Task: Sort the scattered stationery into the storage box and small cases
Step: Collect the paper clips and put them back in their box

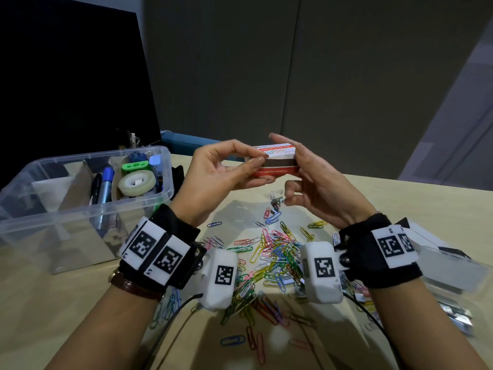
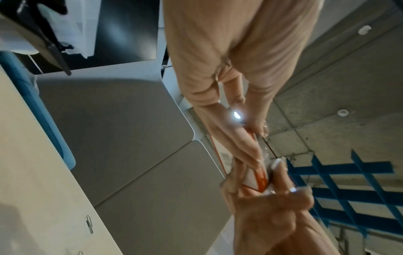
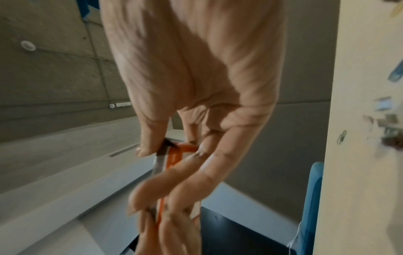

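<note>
**Both hands on the paper-clip box above the desk**

Both hands meet in mid-air over the table [image 1: 80, 295]. The left hand [image 1: 218, 172] pinches a small red-and-white paper-clip box [image 1: 277, 162], thumb on top and fingers curled beneath its left end. The right hand [image 1: 317, 180] closes on the box's right end, index finger stretched over the top edge and the other fingers curled below. The box lies roughly level, and a dark band shows along its side between the white lid face and the red base.

From the left wrist view, the left hand [image 2: 229, 86] has its fingers on the narrow box [image 2: 257, 179], with the right hand's fingers [image 2: 281, 174] coming up from below to meet it. The right wrist view is blurred; it shows the right hand [image 3: 196, 86] with thumb and fingers either side of an orange-and-white edge of the box [image 3: 172, 158].

Below the hands, a heap of coloured paper clips [image 1: 269, 260] lies scattered on the table, with strays spread towards the near edge. At the left stands a clear storage box [image 1: 40, 209] holding a roll of tape [image 1: 136, 184], a blue marker [image 1: 105, 185], a black pen [image 1: 94, 188] and a green item [image 1: 134, 166]. At the right edge, a clear small case [image 1: 450, 271] rests on the table, partly behind the right wrist.
</note>
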